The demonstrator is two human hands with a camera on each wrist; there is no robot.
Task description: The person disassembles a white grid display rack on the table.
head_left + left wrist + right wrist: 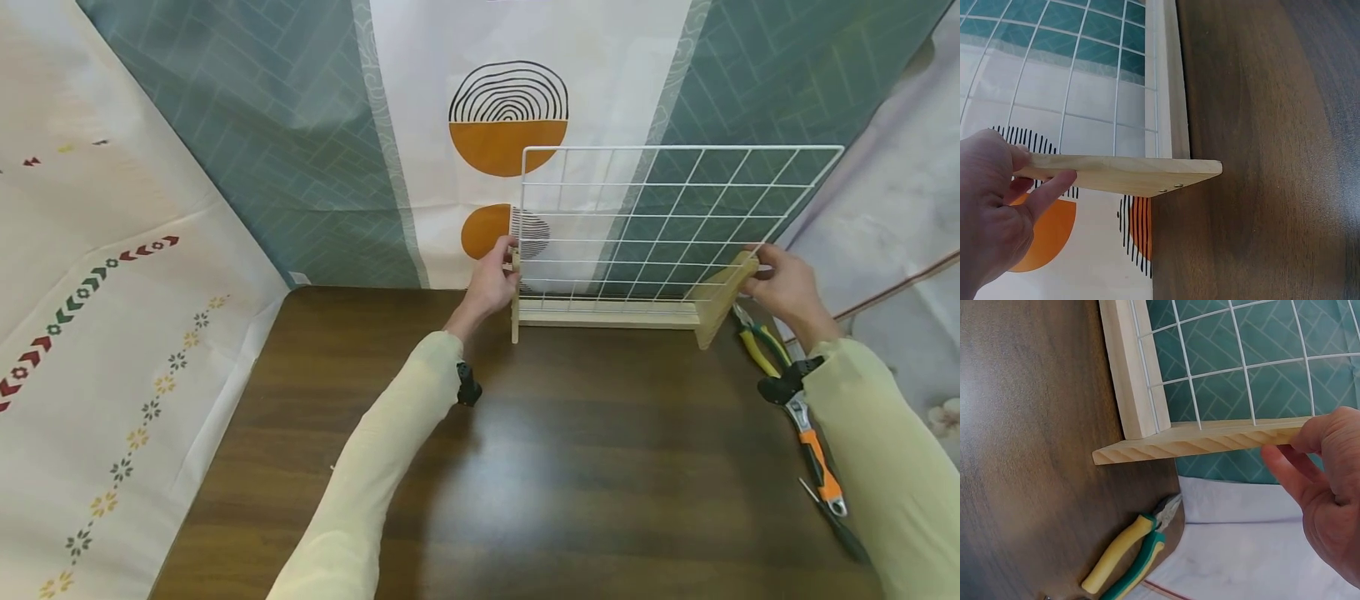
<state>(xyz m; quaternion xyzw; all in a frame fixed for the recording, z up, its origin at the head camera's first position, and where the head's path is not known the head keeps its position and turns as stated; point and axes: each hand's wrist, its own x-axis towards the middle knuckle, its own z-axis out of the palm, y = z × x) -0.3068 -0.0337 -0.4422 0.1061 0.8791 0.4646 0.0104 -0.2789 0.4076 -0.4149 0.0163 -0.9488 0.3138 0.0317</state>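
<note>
A rack with a white wire grid (682,147) and a pale wooden frame stands at the back of the table. Its bottom wooden bar (607,319) joins two wooden end panels. My left hand (491,283) pinches the left end panel (1116,170) near its upper part, thumb and fingers on opposite faces. Two small metal screw heads (1170,187) show low on that panel's outer face. At the other end, my right hand (787,287) grips the right end panel (1191,444) by its edge. The grid rises upright between both panels.
Pliers with yellow and green handles (1119,553) lie beside the right panel. Nearer along the table's right side are an adjustable wrench with an orange handle (821,467) and a dark-handled screwdriver (843,529). Patterned cloth (315,167) hangs behind the dark wooden table (525,467).
</note>
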